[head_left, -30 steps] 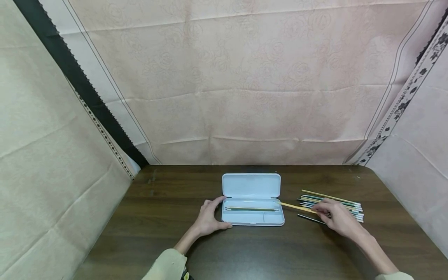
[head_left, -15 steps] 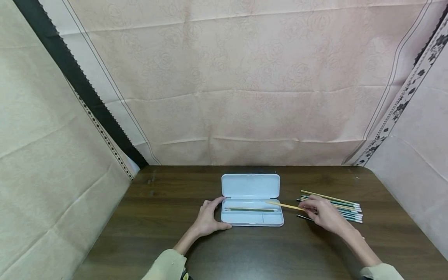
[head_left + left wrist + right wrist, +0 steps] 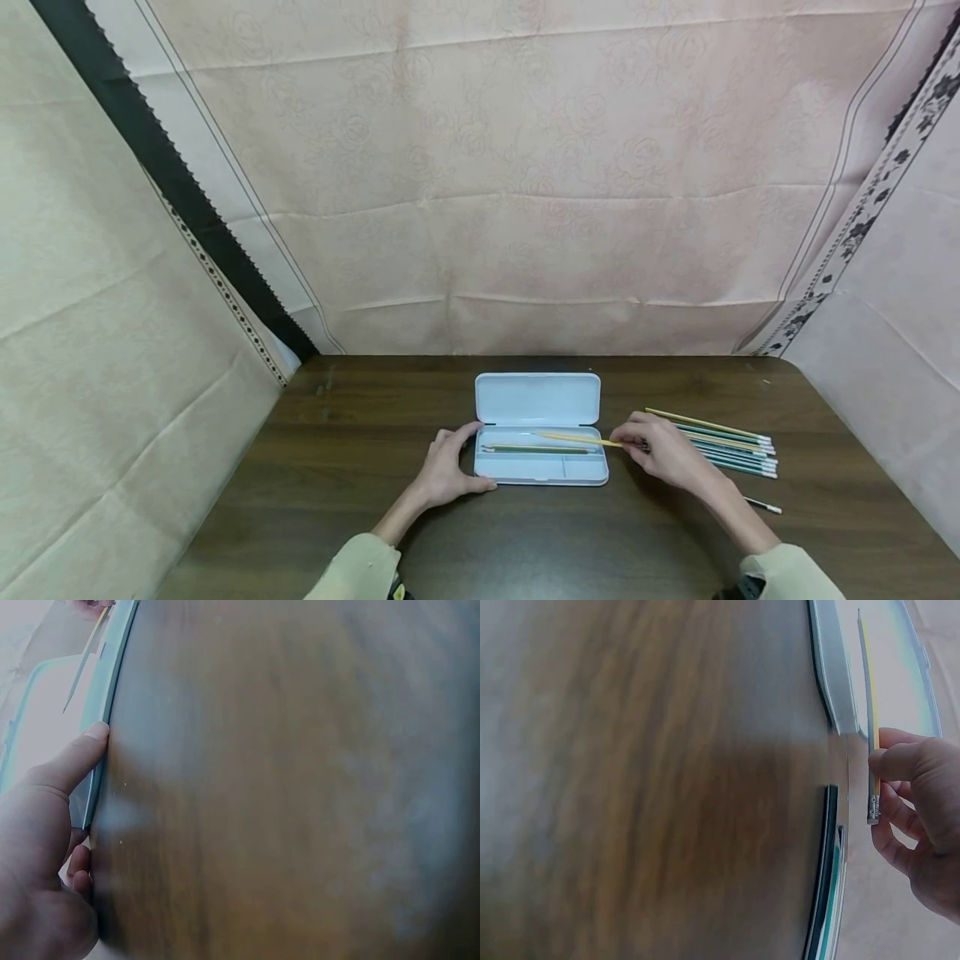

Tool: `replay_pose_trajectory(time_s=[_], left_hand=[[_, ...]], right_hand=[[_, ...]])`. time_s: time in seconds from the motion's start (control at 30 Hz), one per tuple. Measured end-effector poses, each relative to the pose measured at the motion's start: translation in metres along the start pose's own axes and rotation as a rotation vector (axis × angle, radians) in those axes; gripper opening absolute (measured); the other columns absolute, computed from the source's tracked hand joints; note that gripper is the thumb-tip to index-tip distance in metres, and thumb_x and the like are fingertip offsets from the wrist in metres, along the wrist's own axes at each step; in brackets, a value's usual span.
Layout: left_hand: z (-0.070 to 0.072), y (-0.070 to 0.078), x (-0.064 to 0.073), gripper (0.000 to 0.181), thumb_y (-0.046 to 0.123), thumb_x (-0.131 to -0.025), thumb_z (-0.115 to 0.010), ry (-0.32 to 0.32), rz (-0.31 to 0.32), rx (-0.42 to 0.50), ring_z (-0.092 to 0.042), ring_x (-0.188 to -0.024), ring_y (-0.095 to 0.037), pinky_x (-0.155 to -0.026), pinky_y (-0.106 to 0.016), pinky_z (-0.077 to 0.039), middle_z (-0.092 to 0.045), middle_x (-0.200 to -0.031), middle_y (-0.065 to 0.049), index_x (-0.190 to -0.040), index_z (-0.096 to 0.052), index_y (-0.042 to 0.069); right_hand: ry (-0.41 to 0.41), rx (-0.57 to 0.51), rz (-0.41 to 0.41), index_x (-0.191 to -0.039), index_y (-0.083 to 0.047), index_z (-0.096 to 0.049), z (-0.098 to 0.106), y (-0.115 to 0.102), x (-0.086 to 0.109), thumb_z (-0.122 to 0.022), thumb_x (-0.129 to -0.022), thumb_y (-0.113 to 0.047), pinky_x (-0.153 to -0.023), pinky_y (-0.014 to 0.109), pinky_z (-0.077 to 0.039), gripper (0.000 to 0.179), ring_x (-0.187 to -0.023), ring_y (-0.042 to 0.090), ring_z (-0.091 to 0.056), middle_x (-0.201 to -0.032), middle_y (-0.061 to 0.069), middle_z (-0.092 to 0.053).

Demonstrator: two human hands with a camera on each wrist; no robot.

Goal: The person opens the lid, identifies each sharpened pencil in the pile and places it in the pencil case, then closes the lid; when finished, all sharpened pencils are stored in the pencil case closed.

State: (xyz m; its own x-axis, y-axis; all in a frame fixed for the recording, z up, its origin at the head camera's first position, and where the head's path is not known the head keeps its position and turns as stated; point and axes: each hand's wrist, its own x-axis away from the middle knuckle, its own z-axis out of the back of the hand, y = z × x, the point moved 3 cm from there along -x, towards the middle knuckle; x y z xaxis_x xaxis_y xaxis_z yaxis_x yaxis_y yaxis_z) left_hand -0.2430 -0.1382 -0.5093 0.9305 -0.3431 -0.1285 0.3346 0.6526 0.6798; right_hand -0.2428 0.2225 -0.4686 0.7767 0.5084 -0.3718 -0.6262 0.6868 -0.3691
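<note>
A light-blue pencil case (image 3: 525,475) lies with its lid (image 3: 537,397) folded back on the wooden table. One green-and-yellow pencil (image 3: 534,449) rests lengthwise inside. My left hand (image 3: 447,467) holds the case's left end, fingers at the rear corner and thumb (image 3: 79,761) along the front edge. At the case's right end, my right hand (image 3: 663,450) pinches a yellow pencil (image 3: 871,697) near its eraser end between thumb and fingers. Its point reaches left over the case's rear part, behind the pencil lying inside.
Several green and yellow pencils (image 3: 735,458) with white ends lie in a loose row at the right, partly behind my right hand. Another pencil (image 3: 763,505) sticks out beyond my right forearm. Patterned cloth (image 3: 525,208) hangs behind the table (image 3: 555,542) and at both sides.
My right hand has moved left with the yellow pencil, bringing its point from the case's right edge to over its middle. My left hand stays put.
</note>
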Motion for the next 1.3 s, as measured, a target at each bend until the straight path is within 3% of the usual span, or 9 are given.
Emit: replay_pose_trajectory(time_s=[0.9,1.3], left_hand=[[0.0,0.002,-0.001,0.093,0.043,-0.072,-0.09,-0.003,0.013,-0.004,-0.04,-0.114,-0.028,-0.089,-0.049,-0.04,-0.05,-0.131,-0.011,-0.148,-0.046,0.014],[0.001,0.003,0.0,0.091,0.042,-0.073,-0.09,0.004,0.004,-0.012,-0.04,-0.113,-0.027,-0.089,-0.048,-0.04,-0.051,-0.13,-0.01,-0.148,-0.047,0.014]], right_hand=[[-0.093,-0.064,0.052,-0.103,-0.016,-0.078,-0.027,-0.03,-0.037,-0.077,-0.086,0.0,-0.067,0.027,-0.05,0.023,-0.078,0.01,-0.053,-0.094,-0.005,-0.062],[-0.126,-0.067,0.103,-0.099,-0.014,-0.078,-0.037,-0.039,-0.045,-0.075,-0.086,0.002,-0.062,0.025,-0.046,0.021,-0.072,0.007,-0.05,-0.087,-0.006,-0.061]])
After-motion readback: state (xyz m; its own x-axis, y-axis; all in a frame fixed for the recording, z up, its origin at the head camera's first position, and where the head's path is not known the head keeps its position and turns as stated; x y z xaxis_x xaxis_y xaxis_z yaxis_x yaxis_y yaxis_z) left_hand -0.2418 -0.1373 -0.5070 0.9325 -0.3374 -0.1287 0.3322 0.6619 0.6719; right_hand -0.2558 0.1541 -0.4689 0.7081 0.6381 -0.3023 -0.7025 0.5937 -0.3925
